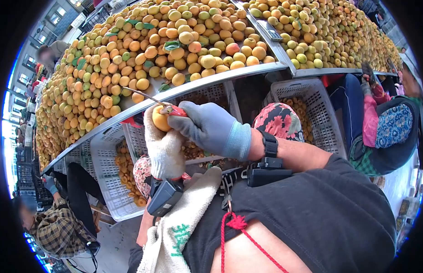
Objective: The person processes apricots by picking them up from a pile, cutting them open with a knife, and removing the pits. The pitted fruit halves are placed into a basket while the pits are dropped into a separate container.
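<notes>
A co-worker in a plaid shirt (61, 230) sits at 8 o'clock; between there and the centre stands a white crate (101, 182) with opened orange pieces (126, 173) inside. A fruit pile (111, 68) covers the table (125, 112) from 9 past 12 o'clock. Just left of centre, toward 10 o'clock, the white-gloved left hand (163, 145) is closed around an orange-yellow fruit (161, 120). The grey-gloved right hand (204, 125) grips a red-handled knife (177, 110) at the fruit — its thin blade angled toward 10 o'clock. A calculator (269, 31) lies at 1 o'clock, another crate (327, 119) stands at 2 to 3, and a second co-worker (391, 125) sits at 3.
</notes>
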Demonstrator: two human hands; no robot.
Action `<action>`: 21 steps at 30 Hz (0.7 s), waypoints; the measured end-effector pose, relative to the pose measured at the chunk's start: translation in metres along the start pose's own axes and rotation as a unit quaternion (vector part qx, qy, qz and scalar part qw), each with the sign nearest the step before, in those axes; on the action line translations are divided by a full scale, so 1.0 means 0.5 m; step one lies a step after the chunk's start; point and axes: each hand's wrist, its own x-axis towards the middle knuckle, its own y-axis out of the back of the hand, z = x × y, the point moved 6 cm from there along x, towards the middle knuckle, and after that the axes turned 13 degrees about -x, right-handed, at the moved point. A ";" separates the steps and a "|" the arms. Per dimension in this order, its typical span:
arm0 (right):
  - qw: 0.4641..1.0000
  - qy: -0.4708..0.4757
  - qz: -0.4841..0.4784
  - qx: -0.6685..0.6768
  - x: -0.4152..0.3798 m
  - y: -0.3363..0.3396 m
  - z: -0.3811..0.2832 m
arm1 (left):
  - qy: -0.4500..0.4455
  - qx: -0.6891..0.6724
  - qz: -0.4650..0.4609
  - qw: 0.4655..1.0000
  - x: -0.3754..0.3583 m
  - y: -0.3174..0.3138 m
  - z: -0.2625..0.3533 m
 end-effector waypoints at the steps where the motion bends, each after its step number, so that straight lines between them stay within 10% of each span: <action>1: 1.000 -0.003 -0.009 -0.001 0.003 -0.002 -0.004 | 0.005 -0.030 0.011 0.999 0.004 0.004 0.001; 8: 0.995 -0.005 0.034 0.099 0.012 0.000 0.011 | 0.142 -0.124 -0.092 0.978 0.010 0.006 0.029; 12: 0.997 -0.024 -0.045 -0.063 0.003 -0.004 0.019 | 0.073 0.056 -0.095 0.991 0.013 0.044 0.015; 15: 0.998 0.022 0.047 0.047 -0.005 -0.006 0.004 | -0.160 0.343 -0.110 0.919 0.007 0.006 0.069; 21: 0.975 -0.109 -0.047 0.186 -0.023 -0.032 0.038 | -0.167 0.280 -0.096 0.940 -0.005 -0.004 0.081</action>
